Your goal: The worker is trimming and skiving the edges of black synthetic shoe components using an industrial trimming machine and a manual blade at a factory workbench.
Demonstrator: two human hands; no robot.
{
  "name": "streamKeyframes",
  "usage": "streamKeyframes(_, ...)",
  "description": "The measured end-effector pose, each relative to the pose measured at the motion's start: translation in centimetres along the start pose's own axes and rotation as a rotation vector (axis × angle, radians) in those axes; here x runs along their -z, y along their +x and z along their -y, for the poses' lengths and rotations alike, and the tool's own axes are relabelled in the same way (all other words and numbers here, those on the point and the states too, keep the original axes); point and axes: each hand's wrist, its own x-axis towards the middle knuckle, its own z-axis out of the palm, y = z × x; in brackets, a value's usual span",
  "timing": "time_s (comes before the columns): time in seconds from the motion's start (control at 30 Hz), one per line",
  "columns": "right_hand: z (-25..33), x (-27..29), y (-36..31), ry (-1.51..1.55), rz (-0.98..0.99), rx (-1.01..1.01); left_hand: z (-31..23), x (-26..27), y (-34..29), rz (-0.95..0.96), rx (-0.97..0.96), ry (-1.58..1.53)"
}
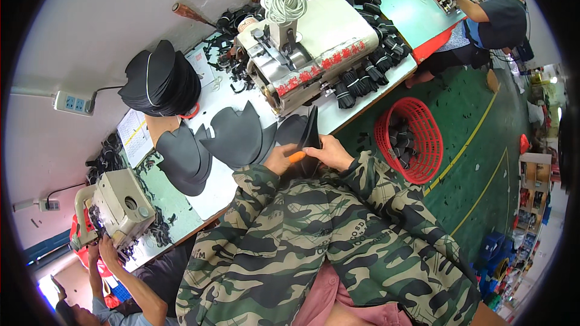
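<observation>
In front of my chest, my left hand (280, 160) and my right hand (331, 153) are close together, fingers closed on a black curved sheet piece (311, 128). It stands on edge, its narrow end pointing away from me. Something orange (296, 157) shows at the fingers of my left hand; I cannot tell whether it is a finger cover or a handle. Left of my hands, flat black pieces (235, 136) with pointed edges lie overlapping on the white table (212, 187). Another dark piece (291, 129) lies just beyond my left hand.
A cream sewing machine (335, 30) stands beyond my hands, with black strip bundles (362, 81) beside it. A tall stack of black pieces (162, 81) is at left. A red basket (409, 140) sits on the green floor at right. Co-workers sit at far left and upper right.
</observation>
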Motion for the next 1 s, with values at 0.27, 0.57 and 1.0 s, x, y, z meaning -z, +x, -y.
streamKeyframes(0.27,-3.4,-0.9,2.6,-0.333,-0.222,0.101,2.5,0.2,1.7,0.003,-0.145,0.058)
streamKeyframes(0.57,-2.4,5.1,-2.1,-0.002,-0.197,0.108,-3.8,4.3,-8.1,-0.605,-0.23,-0.062)
streamKeyframes(1.0,2.3,-11.4,7.5,-0.248,0.093,-0.069,18.1,31.9,-14.9,-1.637,0.844,0.957)
